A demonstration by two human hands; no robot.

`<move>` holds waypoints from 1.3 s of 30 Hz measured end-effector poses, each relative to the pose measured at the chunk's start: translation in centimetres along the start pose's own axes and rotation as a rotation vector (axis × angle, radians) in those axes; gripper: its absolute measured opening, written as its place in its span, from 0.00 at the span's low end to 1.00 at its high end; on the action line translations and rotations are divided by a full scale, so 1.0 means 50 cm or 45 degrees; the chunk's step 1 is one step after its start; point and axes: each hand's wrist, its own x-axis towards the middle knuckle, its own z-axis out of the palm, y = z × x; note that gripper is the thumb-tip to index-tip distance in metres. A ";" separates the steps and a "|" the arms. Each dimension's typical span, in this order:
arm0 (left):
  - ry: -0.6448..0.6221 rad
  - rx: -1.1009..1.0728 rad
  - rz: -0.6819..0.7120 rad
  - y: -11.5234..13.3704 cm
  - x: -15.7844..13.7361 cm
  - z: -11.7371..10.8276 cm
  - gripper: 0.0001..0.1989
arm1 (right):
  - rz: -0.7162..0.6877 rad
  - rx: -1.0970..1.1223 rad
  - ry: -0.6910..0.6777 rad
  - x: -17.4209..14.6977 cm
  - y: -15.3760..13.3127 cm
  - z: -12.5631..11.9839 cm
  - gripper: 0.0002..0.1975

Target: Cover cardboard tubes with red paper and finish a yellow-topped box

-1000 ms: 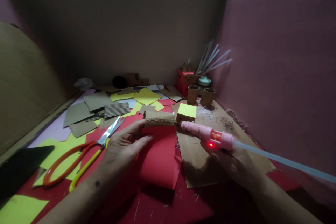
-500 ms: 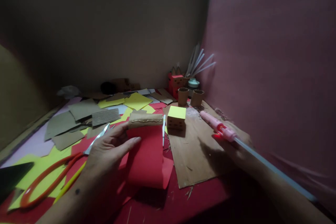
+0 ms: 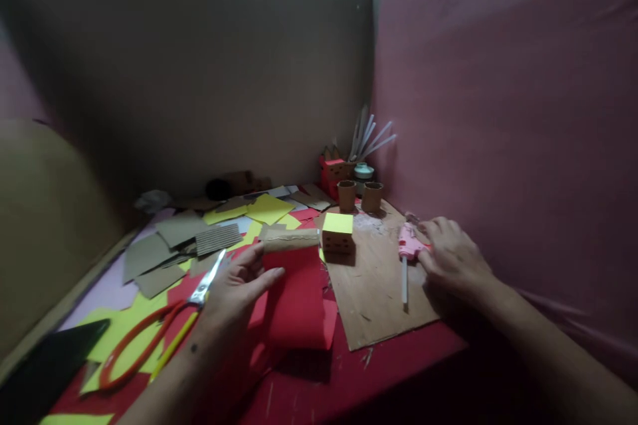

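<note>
My left hand [image 3: 234, 292] pinches the left end of a rolled cardboard strip [image 3: 292, 239] with a wavy line of glue along it. A sheet of red paper [image 3: 296, 299] hangs below the strip, curling at its lower edge. On the right, my right hand [image 3: 456, 255] has its fingers closed about the handle side of a pink glue gun [image 3: 407, 242], mostly hidden by the hand. The gun sits low over the cardboard sheet [image 3: 379, 292], its clear glue stick pointing toward me. A small cardboard box with a yellow top [image 3: 339, 224] stands between the hands.
Orange-handled scissors [image 3: 139, 345] and a yellow pencil-like stick [image 3: 172, 348] lie by my left forearm. Cardboard scraps [image 3: 187, 232] and yellow paper [image 3: 269, 209] cover the left side. Two cardboard tubes [image 3: 346, 196], a red box [image 3: 331, 176] and glue sticks [image 3: 371, 136] stand at the back, near the pink wall.
My right hand has brought the glue gun down to the cardboard sheet and turned it, so its glue stick points toward me. The left hand still holds the strip. The camera view has shifted.
</note>
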 end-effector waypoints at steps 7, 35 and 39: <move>-0.069 0.094 0.033 -0.007 -0.008 0.001 0.22 | -0.087 1.377 -0.358 -0.011 -0.209 -0.066 0.11; 0.085 -0.097 -0.220 -0.009 -0.030 0.040 0.11 | 0.405 2.110 -0.490 0.019 -0.288 -0.010 0.13; 0.119 -0.061 -0.260 -0.001 -0.036 0.046 0.11 | 0.485 2.184 -0.554 0.015 -0.292 -0.011 0.13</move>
